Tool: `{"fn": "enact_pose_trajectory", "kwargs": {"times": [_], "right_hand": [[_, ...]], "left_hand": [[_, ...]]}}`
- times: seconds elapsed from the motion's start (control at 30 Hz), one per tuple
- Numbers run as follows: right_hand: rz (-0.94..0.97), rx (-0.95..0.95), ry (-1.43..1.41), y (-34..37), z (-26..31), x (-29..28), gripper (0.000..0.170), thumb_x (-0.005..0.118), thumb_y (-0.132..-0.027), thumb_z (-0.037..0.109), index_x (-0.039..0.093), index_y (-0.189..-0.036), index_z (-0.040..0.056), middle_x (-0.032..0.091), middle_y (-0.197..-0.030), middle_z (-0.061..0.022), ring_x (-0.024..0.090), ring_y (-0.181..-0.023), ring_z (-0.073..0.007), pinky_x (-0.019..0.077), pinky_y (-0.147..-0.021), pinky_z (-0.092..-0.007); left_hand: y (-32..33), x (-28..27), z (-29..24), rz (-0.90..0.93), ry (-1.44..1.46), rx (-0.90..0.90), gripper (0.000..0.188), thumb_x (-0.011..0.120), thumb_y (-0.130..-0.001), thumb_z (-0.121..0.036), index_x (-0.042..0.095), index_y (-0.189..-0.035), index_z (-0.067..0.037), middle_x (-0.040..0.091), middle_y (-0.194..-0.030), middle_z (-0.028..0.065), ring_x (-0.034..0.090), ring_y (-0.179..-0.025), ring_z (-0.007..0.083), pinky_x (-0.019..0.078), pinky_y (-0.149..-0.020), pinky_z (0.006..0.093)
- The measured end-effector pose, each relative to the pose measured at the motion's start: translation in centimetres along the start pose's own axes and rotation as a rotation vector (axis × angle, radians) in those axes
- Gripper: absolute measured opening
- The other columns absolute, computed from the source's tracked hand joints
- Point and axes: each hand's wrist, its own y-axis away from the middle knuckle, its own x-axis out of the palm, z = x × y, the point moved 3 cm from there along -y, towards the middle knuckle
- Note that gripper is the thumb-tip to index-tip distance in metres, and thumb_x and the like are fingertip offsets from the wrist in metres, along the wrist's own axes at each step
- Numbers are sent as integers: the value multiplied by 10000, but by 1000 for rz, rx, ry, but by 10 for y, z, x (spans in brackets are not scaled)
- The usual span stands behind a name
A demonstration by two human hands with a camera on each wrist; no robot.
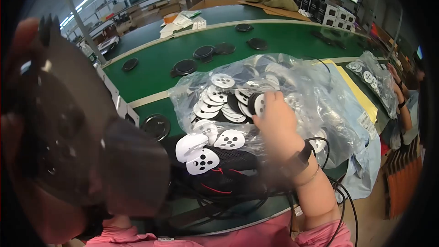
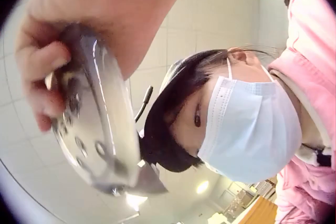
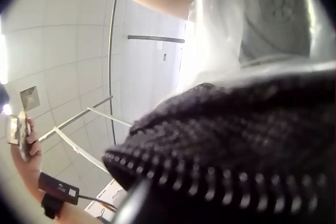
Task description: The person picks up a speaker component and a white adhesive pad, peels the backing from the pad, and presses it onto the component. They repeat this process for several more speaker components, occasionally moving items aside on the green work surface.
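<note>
My left hand [image 2: 100, 19] is raised close to the head camera, its fingers curled round a glossy curved shell [image 2: 107, 124] with several round holes. In the head view this shell [image 1: 77, 110] looms large, dark and blurred on the left. My right hand [image 1: 281, 116] is over a clear plastic bag [image 1: 329, 114], thumb and fingers pinching a white disc [image 1: 259, 104] with dark holes and a dark edge. Overlapping white discs [image 1: 208, 105] of the same kind lie left of that hand. Nearer me, several loose white pieces [image 1: 202, 161] rest by a black mesh pouch [image 1: 238, 159].
Black round covers [image 1: 185, 67] are scattered on the green table [image 1: 151, 80], one [image 1: 156, 127] left of the bag. Black cables [image 1: 340, 192] run by my right forearm. Another person's hands [image 1: 398, 87] are beside a second bag [image 1: 372, 80] at right. White boxes [image 1: 338, 16] stand behind.
</note>
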Motion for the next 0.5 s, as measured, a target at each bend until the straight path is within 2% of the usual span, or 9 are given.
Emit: {"fn": "enact_pose_trajectory", "kwargs": {"times": [0.1, 0.13, 0.17, 0.27, 0.33, 0.4, 0.43, 0.47, 0.5], "right_hand": [[-13, -80, -121, 3, -3, -7, 377, 663, -645, 198, 536, -953, 22, 540, -893, -137, 559, -775, -306, 463, -669, -379], [-1, -134, -192, 3, -2, -12, 328, 645, -665, 190, 551, -939, 35, 545, -892, -133, 557, -785, -303, 459, -666, -378], [40, -98, -232, 2, -3, -13, 260, 603, -709, 168, 573, -942, 55, 552, -909, -125, 543, -825, -303, 445, -694, -377], [-106, -197, -228, 1, -7, -16, 266, 574, -739, 151, 578, -979, 35, 552, -911, -132, 524, -861, -310, 429, -736, -378], [-218, -245, -248, 2, -4, -27, 255, 536, -783, 133, 578, -1006, 18, 560, -874, -117, 518, -850, -299, 419, -747, -365], [-483, -205, -438, 9, 8, -55, 234, 508, -824, 117, 571, -1019, 5, 554, -832, -91, 524, -816, -228, 424, -704, -306], [-462, -180, -728, 15, 17, -63, 204, 491, -858, 124, 573, -995, -4, 525, -816, -60, 516, -717, -130, 419, -616, -230], [-466, -177, -717, 24, 27, -71, 204, 491, -858, 124, 573, -995, -4, 525, -816, -60, 516, -717, -130, 419, -616, -230], [-155, 8, -1116, 34, 33, -67, 201, 493, -862, 130, 575, -986, -5, 512, -826, -54, 503, -667, -101, 409, -575, -208]], "left_hand": [[-4, 1, -2, 251, -212, 76, 429, 422, -807, -246, 415, -1101, 67, 407, -1187, 171, 484, -988, 236, 379, -862, 349], [-3, -2, -3, 274, -443, 222, 351, 448, -774, -213, 485, -994, 58, 463, -1139, 200, 527, -874, 252, 422, -774, 339], [-5, -5, -1, 263, -456, 222, 351, 448, -774, -213, 485, -994, 58, 463, -1139, 200, 527, -874, 252, 422, -774, 339], [-1, 0, 26, 950, -522, -130, 232, 426, -664, -97, 575, -754, 57, 586, -850, 191, 548, -752, 272, 427, -702, 301], [20, -3, 59, 853, -478, -357, 250, 408, -658, -16, 605, -801, 42, 597, -822, 167, 555, -752, 241, 427, -685, 290], [39, -5, 85, 879, -422, -468, 221, 446, -716, 12, 623, -849, 16, 605, -800, 133, 562, -748, 198, 428, -678, 275], [47, -5, 94, 888, -416, -478, 183, 477, -740, 4, 625, -846, 12, 607, -788, 115, 565, -724, 185, 430, -662, 271], [52, -3, 99, 899, -411, -485, 144, 508, -763, -4, 628, -842, 8, 608, -776, 98, 568, -699, 171, 432, -646, 267], [54, -3, 100, 897, -497, -413, 118, 549, -795, -71, 605, -854, 15, 600, -743, 83, 562, -633, 151, 431, -597, 248]]}}
